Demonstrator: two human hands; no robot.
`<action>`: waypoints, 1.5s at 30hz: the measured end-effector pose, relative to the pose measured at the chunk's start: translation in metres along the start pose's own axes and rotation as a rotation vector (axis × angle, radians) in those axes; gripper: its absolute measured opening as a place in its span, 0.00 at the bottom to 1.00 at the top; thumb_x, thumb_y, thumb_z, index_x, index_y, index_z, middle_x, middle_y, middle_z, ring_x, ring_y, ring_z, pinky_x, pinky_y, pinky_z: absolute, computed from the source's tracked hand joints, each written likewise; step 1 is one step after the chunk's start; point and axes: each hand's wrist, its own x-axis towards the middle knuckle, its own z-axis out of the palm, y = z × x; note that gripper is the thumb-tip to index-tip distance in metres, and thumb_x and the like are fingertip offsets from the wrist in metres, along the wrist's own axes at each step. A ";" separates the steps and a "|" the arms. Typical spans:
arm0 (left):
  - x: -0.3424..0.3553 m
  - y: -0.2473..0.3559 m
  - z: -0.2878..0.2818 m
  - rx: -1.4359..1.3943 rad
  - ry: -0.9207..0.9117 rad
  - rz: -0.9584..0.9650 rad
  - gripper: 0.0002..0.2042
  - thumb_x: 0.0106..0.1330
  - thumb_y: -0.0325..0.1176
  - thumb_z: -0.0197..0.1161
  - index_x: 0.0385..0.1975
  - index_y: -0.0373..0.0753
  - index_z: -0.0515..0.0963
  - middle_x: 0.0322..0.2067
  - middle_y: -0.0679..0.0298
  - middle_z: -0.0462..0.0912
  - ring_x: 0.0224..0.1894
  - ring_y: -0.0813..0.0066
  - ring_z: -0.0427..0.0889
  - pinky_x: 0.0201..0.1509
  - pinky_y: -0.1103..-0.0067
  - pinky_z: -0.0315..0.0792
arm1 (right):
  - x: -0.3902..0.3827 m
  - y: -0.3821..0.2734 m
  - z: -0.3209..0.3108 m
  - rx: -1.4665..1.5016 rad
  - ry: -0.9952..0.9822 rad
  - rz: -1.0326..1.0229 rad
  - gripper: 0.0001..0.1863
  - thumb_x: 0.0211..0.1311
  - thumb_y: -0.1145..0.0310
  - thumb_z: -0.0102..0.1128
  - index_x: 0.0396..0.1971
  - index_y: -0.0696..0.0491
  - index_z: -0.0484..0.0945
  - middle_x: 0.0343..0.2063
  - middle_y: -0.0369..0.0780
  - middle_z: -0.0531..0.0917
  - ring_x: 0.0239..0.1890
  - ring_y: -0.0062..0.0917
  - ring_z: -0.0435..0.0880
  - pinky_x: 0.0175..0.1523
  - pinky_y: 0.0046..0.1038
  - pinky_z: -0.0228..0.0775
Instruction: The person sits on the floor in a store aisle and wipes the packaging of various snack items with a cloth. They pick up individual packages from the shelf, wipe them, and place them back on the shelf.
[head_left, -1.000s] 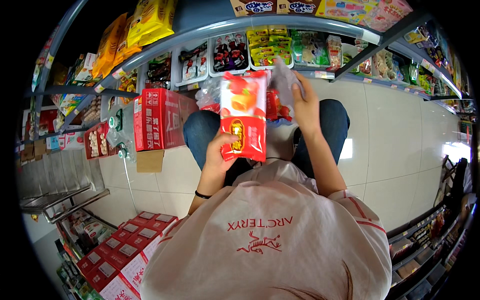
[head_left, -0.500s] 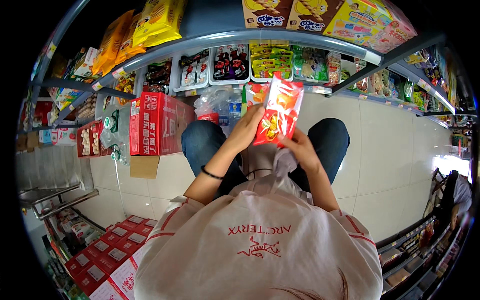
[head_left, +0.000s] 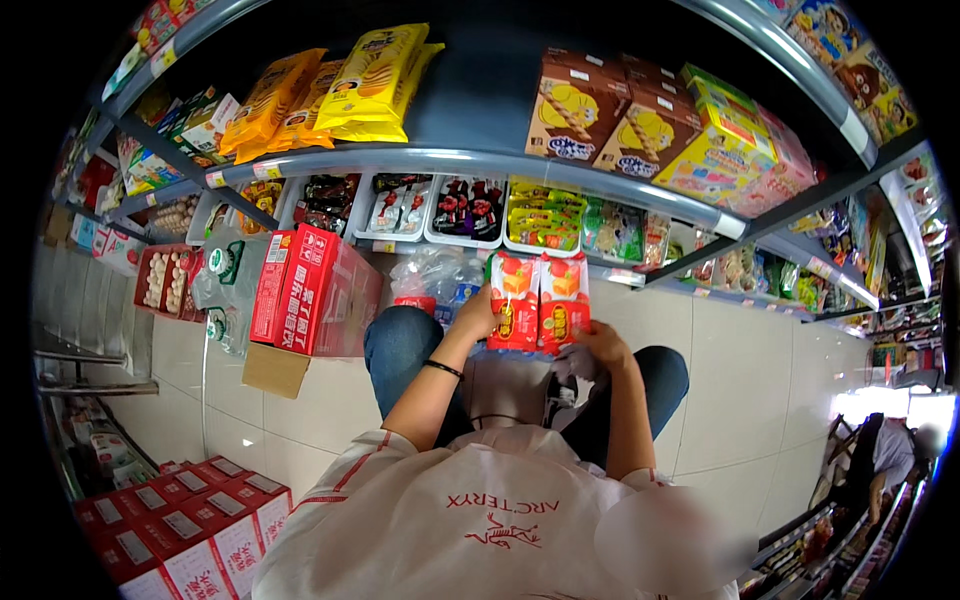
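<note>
Between the bent blue-denim knees (head_left: 405,350): two flat, oblong, glossy red-and-white plastic packets (head_left: 515,300), held side by side, edges touching, orange-red fruit pictures uppermost. At their left edge, the left hand (head_left: 477,316), curled around the side, some fingers hidden behind. At the lower right edge, the right hand (head_left: 603,345), pinching the right-hand packet's side. Around the left wrist, a thin black band (head_left: 443,369). Just beyond the left hand, clear plastic bottles (head_left: 430,270) in a bunch. Farther left, on the pale tiled floor (head_left: 735,380), a large red cardboard carton (head_left: 335,300) with a brown flap (head_left: 275,370), beside clear jugs (head_left: 222,285) with green handles. Ahead, under a grey metal shelf (head_left: 480,160), white plastic trays (head_left: 463,240) of wrapped snacks.
</note>
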 end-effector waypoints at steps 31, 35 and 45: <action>0.089 0.222 -0.238 -0.553 0.223 0.730 0.60 0.46 0.31 0.80 0.74 0.36 0.38 0.63 0.47 0.67 0.65 0.60 0.69 0.68 0.71 0.64 | -0.109 -0.095 -0.033 0.876 -0.176 -0.489 0.40 0.68 0.44 0.51 0.63 0.66 0.62 0.47 0.52 0.78 0.43 0.29 0.82 0.47 0.26 0.76; 0.097 0.213 -0.234 -0.685 0.216 0.802 0.45 0.48 0.28 0.79 0.66 0.34 0.59 0.51 0.55 0.77 0.54 0.70 0.77 0.59 0.76 0.72 | -0.105 -0.102 -0.034 0.954 -0.223 -0.470 0.37 0.70 0.47 0.48 0.64 0.66 0.61 0.50 0.54 0.77 0.47 0.32 0.82 0.52 0.30 0.77; -0.050 0.189 -0.224 -0.544 0.781 0.912 0.38 0.45 0.30 0.80 0.55 0.35 0.63 0.51 0.56 0.73 0.56 0.69 0.72 0.62 0.73 0.66 | -0.096 -0.105 -0.026 1.019 -0.142 -0.218 0.21 0.72 0.64 0.50 0.57 0.64 0.71 0.51 0.47 0.80 0.51 0.30 0.82 0.58 0.33 0.74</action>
